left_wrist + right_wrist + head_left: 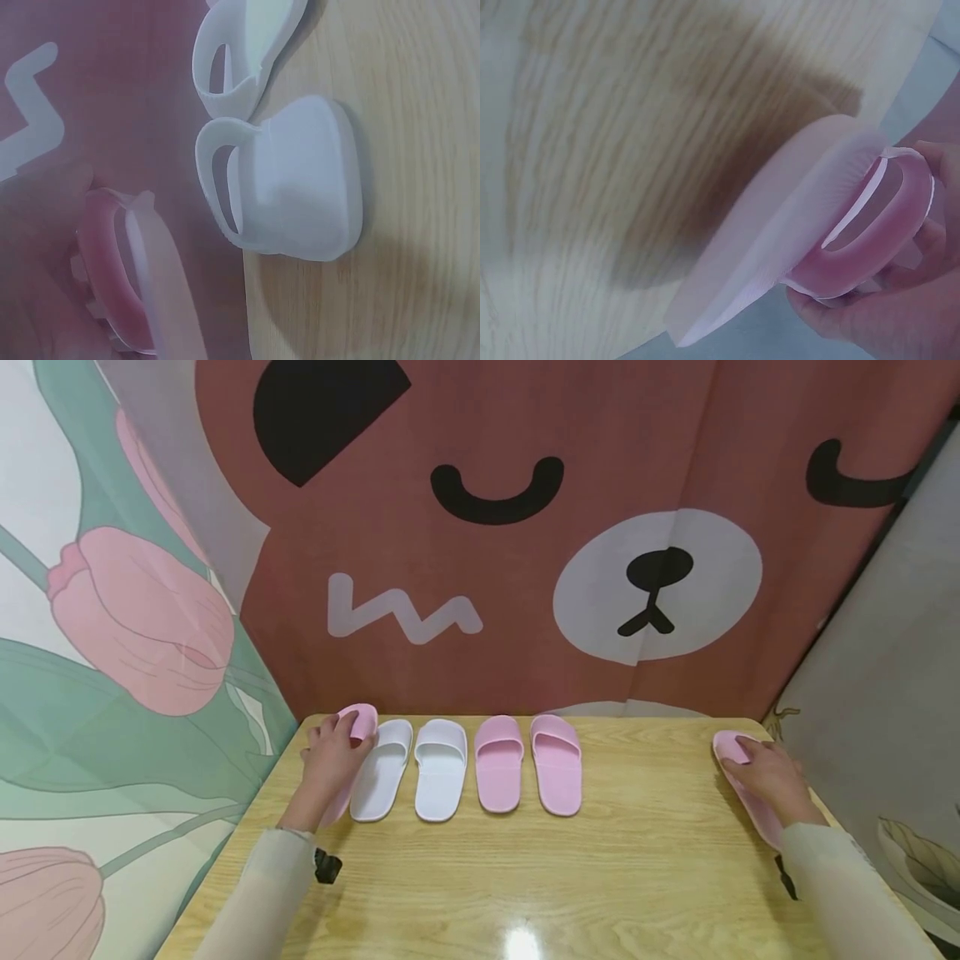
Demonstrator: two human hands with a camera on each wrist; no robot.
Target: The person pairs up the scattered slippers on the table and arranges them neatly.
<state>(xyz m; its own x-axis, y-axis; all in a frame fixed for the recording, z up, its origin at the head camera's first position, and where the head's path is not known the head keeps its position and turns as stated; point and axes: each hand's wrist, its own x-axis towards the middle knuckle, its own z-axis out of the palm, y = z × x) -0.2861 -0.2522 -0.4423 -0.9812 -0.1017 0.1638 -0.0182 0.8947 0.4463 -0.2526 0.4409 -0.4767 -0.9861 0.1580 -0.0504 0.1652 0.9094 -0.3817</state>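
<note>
At the table's left end my left hand grips a pink slipper by its strap, fingers and thumb curled round it. In the left wrist view this slipper is tilted on its side. Over at the right edge, my right hand holds another pink slipper across the strap. The right wrist view shows its sole tilted above the wood, a shadow beneath. Nearest to my left hand stands a white slipper, with a second white slipper beside it.
Two pink slippers, one left and one right, continue the row along the back of the wooden table. A curtain with a bear face hangs behind, and a flowered curtain borders the left side.
</note>
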